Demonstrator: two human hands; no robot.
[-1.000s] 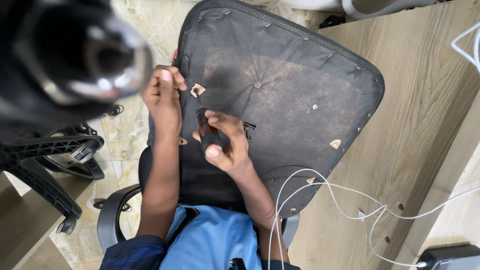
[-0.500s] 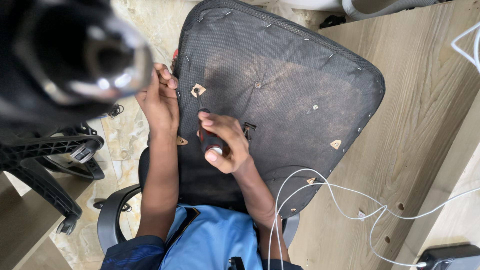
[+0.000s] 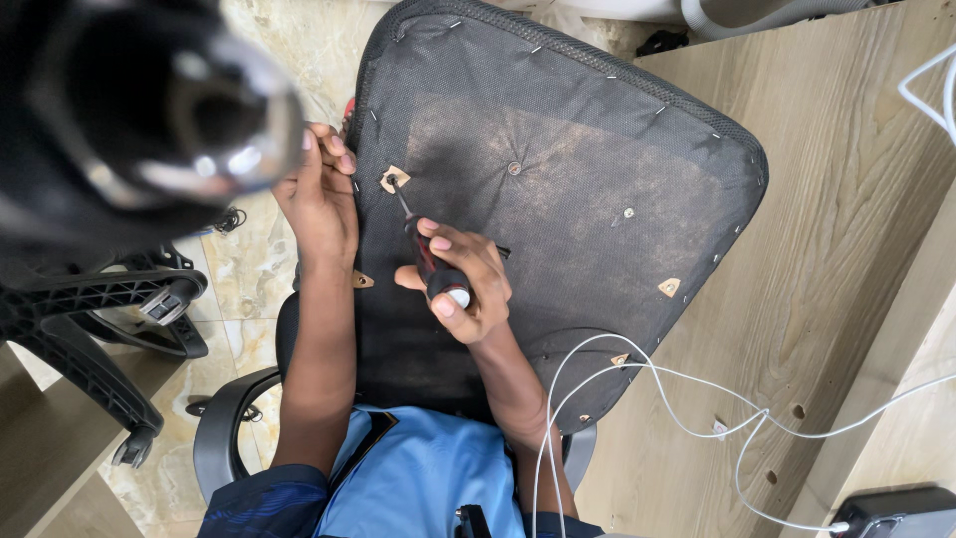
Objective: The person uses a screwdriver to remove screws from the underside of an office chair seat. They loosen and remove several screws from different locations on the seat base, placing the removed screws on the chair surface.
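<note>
A: Right hand (image 3: 463, 289)?
B: Fingers clamped on the red-and-black screwdriver (image 3: 426, 254); its tip sits at a tan patch (image 3: 394, 179) on the upturned black seat underside (image 3: 558, 199).
A: Left hand (image 3: 321, 204)?
B: Fingers curled over the seat's left edge, just beside that patch. A white cable (image 3: 637, 374) trails across the seat's lower right.

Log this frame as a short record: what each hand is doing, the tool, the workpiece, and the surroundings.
left hand: grips the left edge of the seat
right hand: wrapped around the screwdriver grip
tool tip: at a torn hole near the seat's upper left
workpiece: upturned chair seat, black fabric underside, stapled edge
surroundings: white cable, wooden board, black chair base
</note>
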